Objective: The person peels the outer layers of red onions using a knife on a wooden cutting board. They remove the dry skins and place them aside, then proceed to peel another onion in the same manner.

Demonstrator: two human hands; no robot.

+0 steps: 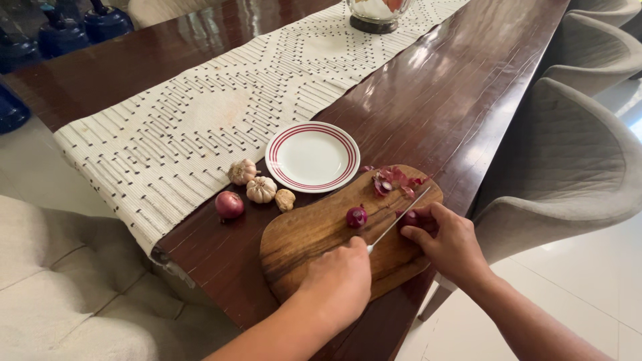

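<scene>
A long dark wooden table [455, 100] carries a pale patterned runner [200, 127]; grey chairs [568, 167] stand at the right. On the near wooden cutting board [301, 244], the left hand [341, 281] closes around a knife [400, 219]. The right hand [448, 241] pinches a small red onion piece [409, 217] under its fingertips, shiny and purple.

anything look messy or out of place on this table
Only small things. Loose purple onion skins are scattered at the far end of the cutting board, with one scrap off the board on the table. The board's near end hangs over the table edge. The runner lies diagonally.
</scene>
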